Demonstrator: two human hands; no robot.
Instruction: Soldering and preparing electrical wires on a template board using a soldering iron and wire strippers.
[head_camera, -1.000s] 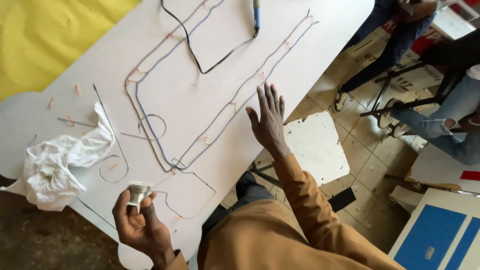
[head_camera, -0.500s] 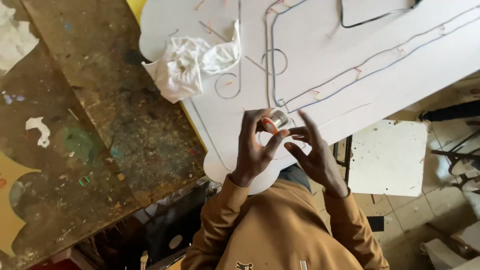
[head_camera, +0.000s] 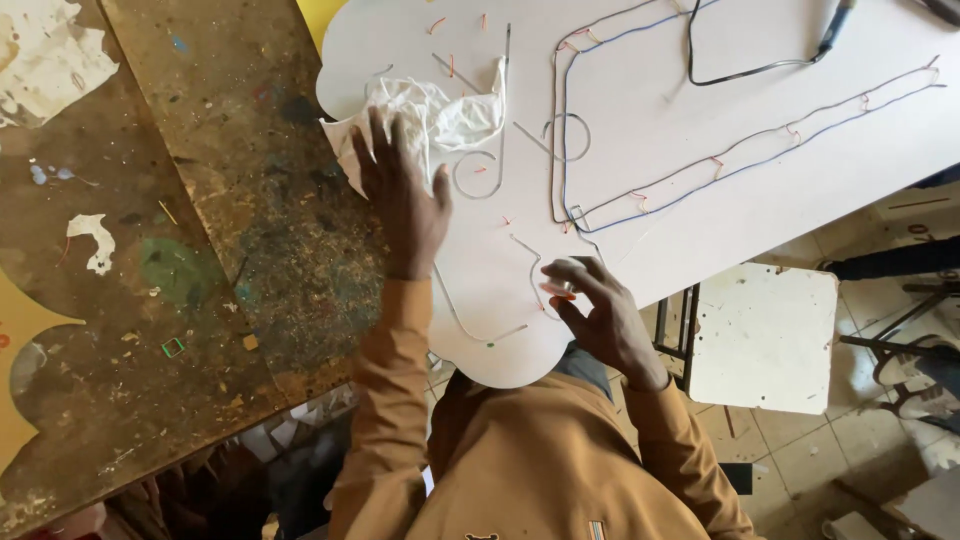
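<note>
Now | left hand (head_camera: 405, 195) spread flat, fingers on crumpled white cloth (head_camera: 440, 115) at the white board (head_camera: 700, 110) edge | right hand (head_camera: 600, 315) pinching small tape roll (head_camera: 560, 278) near bent wire (head_camera: 520, 250).

I take the white cloud-shaped board (head_camera: 760, 230) as my landmark. On it, towards its far right part, a long loop of red and blue wires (head_camera: 700, 170) lies flat. Above that loop lies a black cable (head_camera: 740, 75). Left of the board lies a paint-stained wooden worktop (head_camera: 200, 260). Below the board's right edge stands a white stool (head_camera: 765, 340) on tiled floor (head_camera: 850, 440).
</note>
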